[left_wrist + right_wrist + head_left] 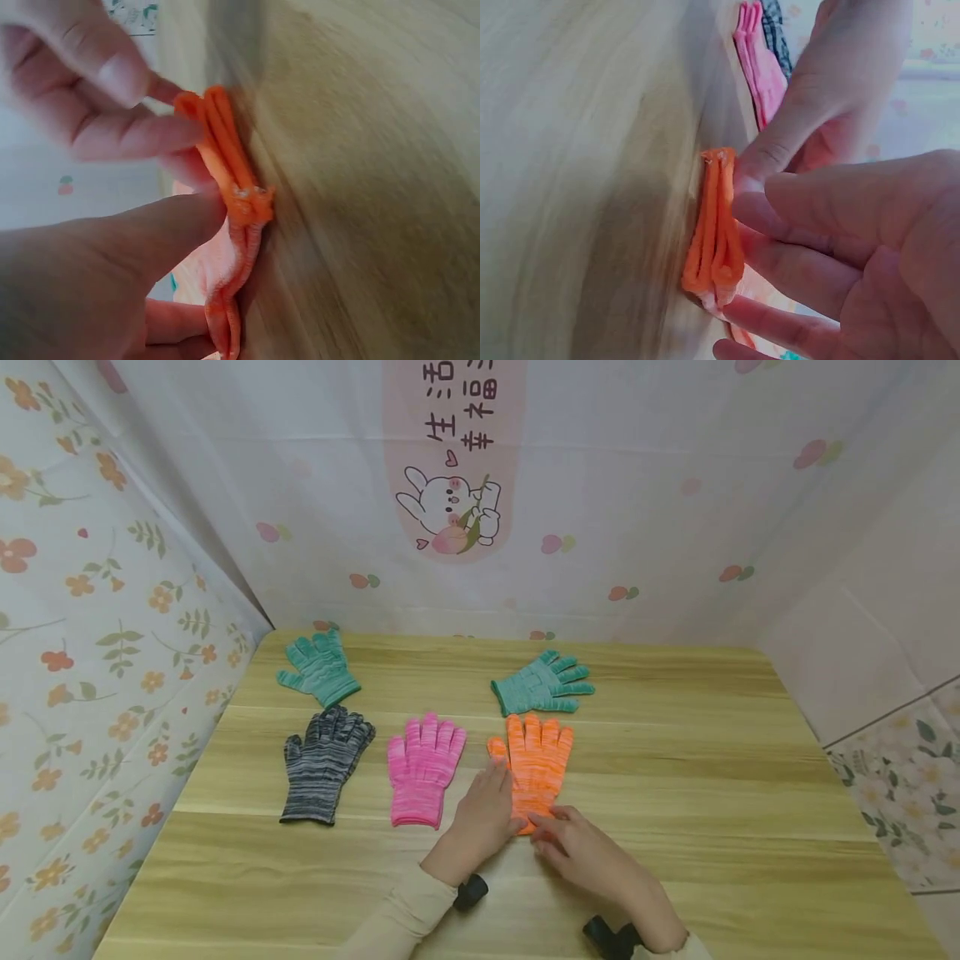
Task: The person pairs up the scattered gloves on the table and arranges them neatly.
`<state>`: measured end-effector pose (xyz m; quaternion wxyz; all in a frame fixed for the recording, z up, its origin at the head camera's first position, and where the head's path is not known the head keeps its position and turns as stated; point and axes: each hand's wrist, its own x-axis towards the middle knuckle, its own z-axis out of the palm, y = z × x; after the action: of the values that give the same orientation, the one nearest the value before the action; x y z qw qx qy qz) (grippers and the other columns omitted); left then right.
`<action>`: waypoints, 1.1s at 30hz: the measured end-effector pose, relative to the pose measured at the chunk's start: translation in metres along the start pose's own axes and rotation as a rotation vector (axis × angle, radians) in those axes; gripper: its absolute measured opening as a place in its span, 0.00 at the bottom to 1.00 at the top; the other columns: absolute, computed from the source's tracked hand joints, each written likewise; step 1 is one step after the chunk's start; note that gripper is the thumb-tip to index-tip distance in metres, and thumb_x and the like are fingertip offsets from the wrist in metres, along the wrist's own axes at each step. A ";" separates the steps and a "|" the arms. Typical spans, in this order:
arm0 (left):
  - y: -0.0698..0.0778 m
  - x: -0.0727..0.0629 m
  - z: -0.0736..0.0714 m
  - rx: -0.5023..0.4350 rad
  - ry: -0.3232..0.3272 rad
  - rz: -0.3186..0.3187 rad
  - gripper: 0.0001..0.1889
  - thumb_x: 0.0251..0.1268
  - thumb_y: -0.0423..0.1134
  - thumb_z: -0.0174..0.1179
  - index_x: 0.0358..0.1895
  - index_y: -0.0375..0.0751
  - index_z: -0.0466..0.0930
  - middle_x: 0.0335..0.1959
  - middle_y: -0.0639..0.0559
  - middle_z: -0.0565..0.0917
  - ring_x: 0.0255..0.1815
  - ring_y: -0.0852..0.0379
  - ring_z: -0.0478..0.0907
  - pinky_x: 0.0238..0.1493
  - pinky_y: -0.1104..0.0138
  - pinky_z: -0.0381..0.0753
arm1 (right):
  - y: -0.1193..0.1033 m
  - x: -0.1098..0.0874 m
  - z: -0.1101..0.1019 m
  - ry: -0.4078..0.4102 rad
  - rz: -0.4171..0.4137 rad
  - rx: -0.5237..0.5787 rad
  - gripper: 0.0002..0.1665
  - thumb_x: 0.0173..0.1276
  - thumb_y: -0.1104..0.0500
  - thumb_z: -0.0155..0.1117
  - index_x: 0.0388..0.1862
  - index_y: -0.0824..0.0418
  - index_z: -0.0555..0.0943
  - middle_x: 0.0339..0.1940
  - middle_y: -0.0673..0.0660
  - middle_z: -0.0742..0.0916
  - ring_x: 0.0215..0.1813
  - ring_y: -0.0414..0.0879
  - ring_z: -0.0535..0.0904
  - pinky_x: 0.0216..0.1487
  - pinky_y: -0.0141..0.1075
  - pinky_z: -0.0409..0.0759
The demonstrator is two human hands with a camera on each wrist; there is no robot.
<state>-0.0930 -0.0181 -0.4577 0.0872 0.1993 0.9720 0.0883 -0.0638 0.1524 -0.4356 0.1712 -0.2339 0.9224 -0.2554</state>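
Observation:
Orange knit gloves (542,756) lie stacked flat on the table, fingers pointing away from me. My left hand (483,810) rests on their left side, fingers extended over the glove and thumb by the cuff. At the cuff's right corner, my right hand (588,856) touches the fabric with loosely bent fingers. Both wrist views show the layered orange cuff (716,225) edge-on, with the fingertips against its upper face. Left of my hands are pink gloves (423,772), then dark grey striped gloves (318,768).
Two single green gloves lie farther back: one (318,670) at the far left corner, another (540,685) just behind the orange fingers. The wooden table (712,777) meets a printed cloth (637,527) at its back edge. Floral cloth (112,693) hangs along the left.

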 end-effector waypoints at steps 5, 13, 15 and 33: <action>0.000 0.001 0.001 0.021 -0.008 0.019 0.38 0.60 0.55 0.59 0.66 0.31 0.63 0.71 0.41 0.61 0.72 0.50 0.57 0.70 0.62 0.61 | -0.001 0.011 -0.001 0.148 0.033 -0.048 0.10 0.64 0.62 0.60 0.43 0.62 0.81 0.42 0.55 0.84 0.48 0.50 0.78 0.47 0.46 0.79; -0.008 -0.001 0.004 -0.055 0.019 0.025 0.39 0.58 0.57 0.60 0.66 0.33 0.63 0.70 0.44 0.62 0.72 0.52 0.58 0.68 0.60 0.65 | 0.012 0.030 -0.006 0.246 0.030 -0.104 0.18 0.58 0.67 0.65 0.49 0.68 0.80 0.56 0.63 0.78 0.60 0.57 0.72 0.58 0.48 0.75; -0.010 -0.002 0.005 -0.049 0.026 0.038 0.39 0.58 0.57 0.59 0.66 0.33 0.63 0.70 0.43 0.62 0.72 0.52 0.58 0.67 0.59 0.66 | 0.015 0.030 -0.005 0.199 0.039 -0.121 0.23 0.58 0.66 0.66 0.54 0.70 0.77 0.62 0.67 0.74 0.64 0.60 0.69 0.60 0.51 0.72; -0.013 -0.003 -0.003 -0.162 -0.020 0.065 0.37 0.61 0.52 0.58 0.69 0.33 0.59 0.72 0.41 0.59 0.72 0.47 0.56 0.67 0.55 0.64 | 0.019 0.025 -0.004 0.072 0.068 -0.175 0.33 0.63 0.60 0.62 0.65 0.71 0.65 0.70 0.69 0.63 0.72 0.62 0.57 0.69 0.53 0.60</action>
<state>-0.0954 -0.0316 -0.4572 0.1097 0.2241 0.9538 0.1676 -0.0932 0.1554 -0.4483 0.1255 -0.2074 0.9541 -0.1760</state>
